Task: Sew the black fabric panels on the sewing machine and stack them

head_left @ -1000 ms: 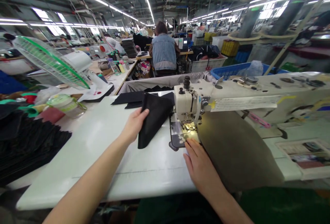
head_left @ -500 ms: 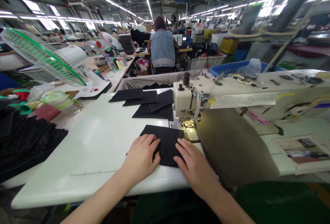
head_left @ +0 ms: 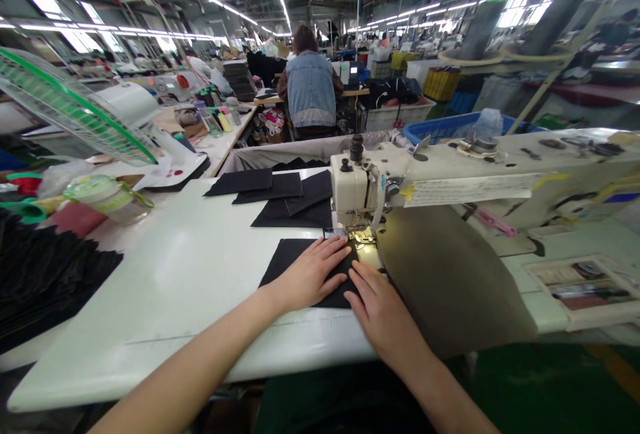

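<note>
A folded black fabric piece [head_left: 287, 259] lies flat on the pale sewing table, its right edge by the presser foot of the sewing machine [head_left: 353, 187]. My left hand [head_left: 317, 271] rests flat on top of the fabric, fingers stretched toward the needle area. Along the fabric's right edge lies my right hand [head_left: 377, 294], with its fingers extended and the fingertips touching the cloth. The machine's lamp lights the metal needle plate [head_left: 369, 255] just beyond the fingers. Part of the fabric is hidden under my hands.
Several black fabric pieces [head_left: 253, 183] overlap behind the work, left of the machine head. At far left stand a fan [head_left: 75, 107], a jar [head_left: 107, 197] and a pile of black cloth [head_left: 50, 274]. A co-worker [head_left: 311, 87] sits ahead with their back to me.
My left hand has slid right and forward across the fabric, closer to the needle. The fabric has moved slightly forward toward the presser foot. My right hand has shifted a little forward.
</note>
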A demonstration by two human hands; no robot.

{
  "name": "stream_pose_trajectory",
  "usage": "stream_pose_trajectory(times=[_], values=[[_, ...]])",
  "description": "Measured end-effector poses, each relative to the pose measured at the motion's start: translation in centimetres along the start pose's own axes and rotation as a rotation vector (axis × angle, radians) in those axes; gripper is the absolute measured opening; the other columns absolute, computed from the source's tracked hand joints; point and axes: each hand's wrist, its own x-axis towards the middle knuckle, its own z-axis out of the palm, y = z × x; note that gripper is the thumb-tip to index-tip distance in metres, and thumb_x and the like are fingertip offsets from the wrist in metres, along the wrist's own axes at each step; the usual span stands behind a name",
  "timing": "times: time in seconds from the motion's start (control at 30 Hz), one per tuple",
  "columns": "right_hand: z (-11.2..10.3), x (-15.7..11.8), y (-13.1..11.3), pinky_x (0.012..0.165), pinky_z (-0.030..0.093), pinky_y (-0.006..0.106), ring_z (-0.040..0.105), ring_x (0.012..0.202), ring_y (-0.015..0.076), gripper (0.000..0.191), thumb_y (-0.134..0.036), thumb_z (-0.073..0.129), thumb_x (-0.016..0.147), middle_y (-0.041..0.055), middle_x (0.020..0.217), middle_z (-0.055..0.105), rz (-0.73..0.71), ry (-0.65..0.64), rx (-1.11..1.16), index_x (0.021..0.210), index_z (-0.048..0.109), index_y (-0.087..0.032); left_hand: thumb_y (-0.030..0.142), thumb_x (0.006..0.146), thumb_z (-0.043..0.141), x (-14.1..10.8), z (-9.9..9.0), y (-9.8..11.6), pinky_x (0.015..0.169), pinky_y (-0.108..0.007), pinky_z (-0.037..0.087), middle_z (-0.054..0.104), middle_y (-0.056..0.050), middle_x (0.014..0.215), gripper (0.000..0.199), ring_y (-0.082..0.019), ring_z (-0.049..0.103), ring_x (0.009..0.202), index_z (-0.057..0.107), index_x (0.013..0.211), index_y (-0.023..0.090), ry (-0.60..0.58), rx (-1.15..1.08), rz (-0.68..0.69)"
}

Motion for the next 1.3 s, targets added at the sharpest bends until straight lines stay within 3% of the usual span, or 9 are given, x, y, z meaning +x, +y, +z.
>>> stream_pose_trajectory(times=[0.67, 0.87, 0.97, 1.07, 1.2, 1.3], values=[[0.5, 0.5, 0.0, 0.109, 0.050, 0.054, 0.056, 0.132, 0.0320, 0.037, -0.024, 0.047, 0.101, 0.0207, 0.138, 0.062, 0.039, 0.027, -0.022, 0.132, 0.063, -0.011, 0.039, 0.102, 0.052, 0.6, 0.0, -0.6, 0.123, -0.051, 0.028, 0.040, -0.013, 0.160, 0.050, -0.027, 0.034, 0.150, 0.048, 0.149, 0.020, 0.040, -0.011, 0.019], [-0.1, -0.3, -0.6, 0.106, 0.052, 0.053, 0.057, 0.131, 0.0336, 0.038, -0.025, 0.047, 0.102, 0.0222, 0.137, 0.062, 0.016, -0.003, -0.080, 0.130, 0.063, -0.005, 0.040, 0.103, 0.051, 0.7, -0.2, -0.8, 0.123, -0.051, 0.026, 0.038, -0.014, 0.161, 0.051, -0.027, 0.031, 0.151, 0.048, 0.149, 0.019, 0.019, 0.022, 0.023], [-1.3, -2.1, -1.4, 0.104, 0.055, 0.050, 0.059, 0.129, 0.0324, 0.039, -0.026, 0.048, 0.102, 0.0204, 0.137, 0.063, -0.021, -0.007, -0.105, 0.132, 0.062, -0.006, 0.032, 0.103, 0.050, -0.1, -0.2, 0.2, 0.123, -0.053, 0.027, 0.039, -0.012, 0.161, 0.046, -0.028, 0.031, 0.151, 0.050, 0.148, 0.021, 0.016, 0.030, 0.030], [-3.3, -4.7, -1.4, 0.103, 0.055, 0.044, 0.062, 0.125, 0.0280, 0.038, -0.025, 0.051, 0.101, 0.0133, 0.134, 0.066, -0.096, 0.027, -0.099, 0.136, 0.060, -0.014, 0.021, 0.101, 0.047, -1.6, -0.1, 2.1, 0.121, -0.051, 0.032, 0.048, -0.009, 0.155, 0.044, -0.027, 0.039, 0.148, 0.054, 0.145, 0.026, -0.040, -0.028, 0.164], [-7.4, -7.9, 0.9, 0.084, 0.058, 0.038, 0.073, 0.098, 0.0255, 0.046, -0.032, 0.065, 0.095, 0.0085, 0.113, 0.076, -0.112, 0.207, -0.207, 0.139, 0.058, -0.023, 0.025, 0.103, 0.047, -3.4, 0.0, 4.1, 0.122, -0.050, 0.033, 0.052, -0.009, 0.153, 0.046, -0.028, 0.042, 0.146, 0.049, 0.149, 0.024, -0.022, -0.044, 0.186], [-10.5, -9.3, 3.4, 0.081, 0.057, 0.039, 0.073, 0.098, 0.0261, 0.045, -0.042, 0.059, 0.097, 0.0099, 0.114, 0.076, -0.158, 0.115, -0.332, 0.136, 0.059, -0.019, 0.026, 0.103, 0.048, -3.8, 0.1, 4.3, 0.123, -0.049, 0.032, 0.049, -0.008, 0.155, 0.047, -0.028, 0.039, 0.148, 0.048, 0.150, 0.024, -0.026, -0.023, 0.190]])
